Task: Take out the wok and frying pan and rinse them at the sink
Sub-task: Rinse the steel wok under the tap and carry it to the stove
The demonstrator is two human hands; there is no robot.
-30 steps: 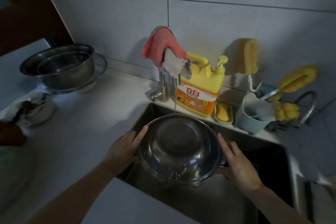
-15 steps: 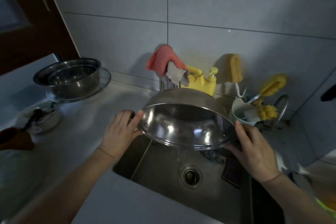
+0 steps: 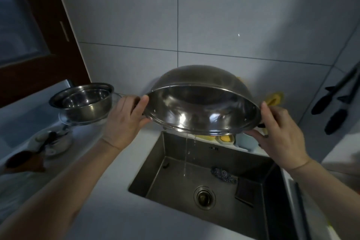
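A round stainless steel wok (image 3: 200, 109) hangs above the sink (image 3: 155, 160), tipped so its open side faces down and toward me. My left hand (image 3: 124, 121) grips its left rim and my right hand (image 3: 280, 134) grips its right rim, at a dark handle. A thin stream of water runs from the wok's lower edge into the basin, near the drain (image 3: 204, 197). The tap is hidden behind the wok. No frying pan is in sight.
Stacked steel bowls (image 3: 83, 101) sit on a glass plate on the counter at left, with a small dish of utensils (image 3: 51, 140) in front. A steel scourer (image 3: 222, 173) and dark sponge (image 3: 246, 191) lie in the basin. Black tongs (image 3: 339, 95) hang on the right wall.
The wok went from upright under the tap in the basin to lifted and tipped over, pouring water out. Both hands rose with it, and my view lifted upward.
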